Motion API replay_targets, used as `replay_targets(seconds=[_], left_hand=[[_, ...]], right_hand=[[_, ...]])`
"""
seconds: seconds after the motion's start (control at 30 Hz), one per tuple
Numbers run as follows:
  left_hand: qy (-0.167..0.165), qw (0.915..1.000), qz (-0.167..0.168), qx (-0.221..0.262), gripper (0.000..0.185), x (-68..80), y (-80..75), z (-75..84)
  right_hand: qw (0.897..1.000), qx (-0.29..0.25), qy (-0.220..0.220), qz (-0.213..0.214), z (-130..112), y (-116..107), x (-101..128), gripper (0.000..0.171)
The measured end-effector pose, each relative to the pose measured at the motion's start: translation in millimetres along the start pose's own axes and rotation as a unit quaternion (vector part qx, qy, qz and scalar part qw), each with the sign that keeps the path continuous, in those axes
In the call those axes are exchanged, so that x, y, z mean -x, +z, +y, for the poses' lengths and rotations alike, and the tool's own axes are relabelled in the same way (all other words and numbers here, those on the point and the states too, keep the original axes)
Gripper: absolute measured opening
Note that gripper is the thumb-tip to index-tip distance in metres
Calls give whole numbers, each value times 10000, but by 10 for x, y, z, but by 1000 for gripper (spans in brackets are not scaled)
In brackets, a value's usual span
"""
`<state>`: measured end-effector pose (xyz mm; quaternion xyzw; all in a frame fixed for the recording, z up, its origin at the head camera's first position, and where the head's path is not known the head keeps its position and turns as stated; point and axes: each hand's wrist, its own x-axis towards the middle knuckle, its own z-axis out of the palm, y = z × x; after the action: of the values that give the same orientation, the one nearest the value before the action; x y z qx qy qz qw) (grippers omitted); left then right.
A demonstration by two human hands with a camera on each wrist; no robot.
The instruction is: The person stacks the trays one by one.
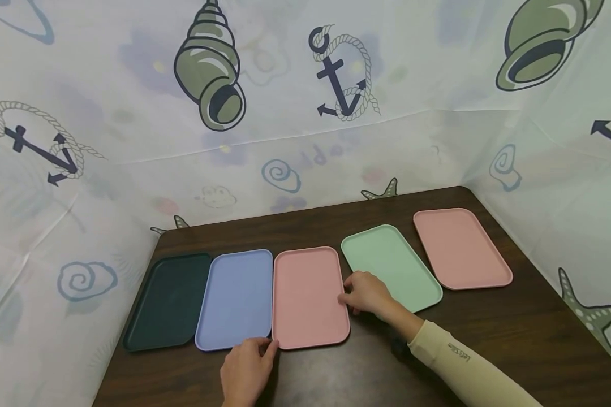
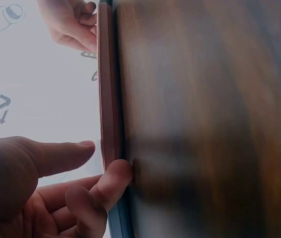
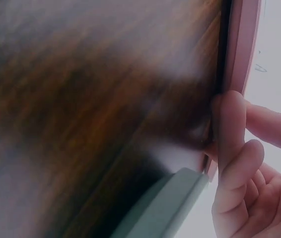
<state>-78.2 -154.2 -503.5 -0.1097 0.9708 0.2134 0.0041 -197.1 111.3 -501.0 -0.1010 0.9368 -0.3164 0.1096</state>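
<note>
Between both hands, middle pink tray [image 1: 308, 297]: left hand [image 1: 245, 370] and right hand [image 1: 368, 293] pinching its edges.

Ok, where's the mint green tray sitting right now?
In the head view, the mint green tray lies right of centre, angled, between the middle pink tray and the far-right pink tray.

table [image 1: 489, 339]: dark brown wood
first tray [image 1: 168, 299]: dark green
second tray [image 1: 236, 297]: soft blue
middle tray [image 1: 308, 297]: pink, with a darker pink rim
fourth tray [image 1: 389, 265]: light mint green
last tray [image 1: 460, 247]: pink
sleeve [image 1: 463, 362]: cream, with small dark letters
curtain [image 1: 107, 186]: white, with olive green shells, dark blue anchors wrapped in rope, blue swirls and green starfish, plus faint purple and pink blotches
</note>
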Motion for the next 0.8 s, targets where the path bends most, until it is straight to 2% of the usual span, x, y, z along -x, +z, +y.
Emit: replay_targets(seconds=[0.13, 0.3, 0.47, 0.63, 0.8], left_hand=[[-41, 9999, -19, 157, 19, -7, 35, 26], [-273, 9984, -206, 446, 18, -11, 53, 25], [-395, 9959, -309, 750, 16, 5, 42, 20], [-305, 9957, -203, 853, 15, 2, 20, 51], [-46, 9961, 54, 885, 14, -65, 6, 110]], right_hand=[[10000, 7, -55, 54, 8, 25, 7, 4], [9997, -20, -247, 72, 37, 37, -6, 3], [9987, -326, -386, -87, 92, 16, -26, 3], [9965, -710, -395, -193, 107, -59, -37, 4], [9966, -749, -310, -167, 81, -154, -107, 4]])
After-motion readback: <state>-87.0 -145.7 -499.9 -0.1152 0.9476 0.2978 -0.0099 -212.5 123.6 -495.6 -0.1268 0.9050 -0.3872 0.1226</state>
